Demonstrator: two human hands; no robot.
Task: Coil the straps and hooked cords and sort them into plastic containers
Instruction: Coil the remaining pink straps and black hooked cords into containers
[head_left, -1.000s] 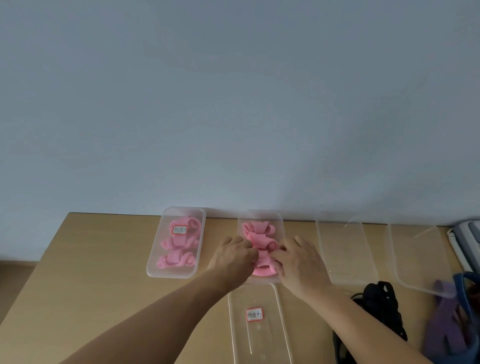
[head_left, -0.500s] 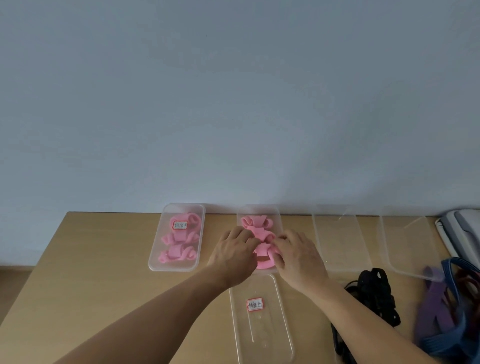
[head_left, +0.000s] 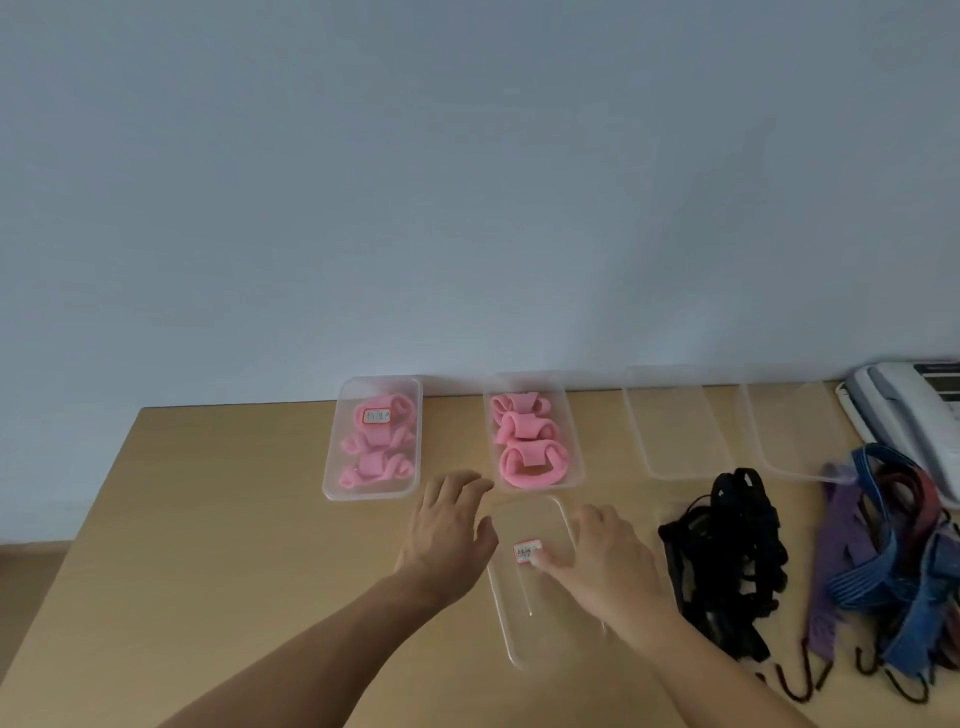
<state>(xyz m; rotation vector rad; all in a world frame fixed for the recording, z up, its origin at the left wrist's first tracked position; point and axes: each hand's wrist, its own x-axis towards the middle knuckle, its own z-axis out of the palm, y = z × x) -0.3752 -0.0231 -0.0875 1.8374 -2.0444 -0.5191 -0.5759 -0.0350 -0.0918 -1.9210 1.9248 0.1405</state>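
- Both hands have drawn back out of the middle container (head_left: 575, 441), leaving three pink coils (head_left: 531, 457) in it just beyond the fingertips.
- The left hand (head_left: 449, 525) is spread and holds nothing, at the left edge of the labelled lid (head_left: 519, 623). The right hand (head_left: 605, 553) lies flat on the lid, fingers relaxed.
- That box looks full, so lidding probably comes next. The black cords (head_left: 727, 551), right of the right hand, lie uncoiled.

Left hand (head_left: 450, 526) beside labelled lid (head_left: 536, 621); right hand (head_left: 605, 553) over it.
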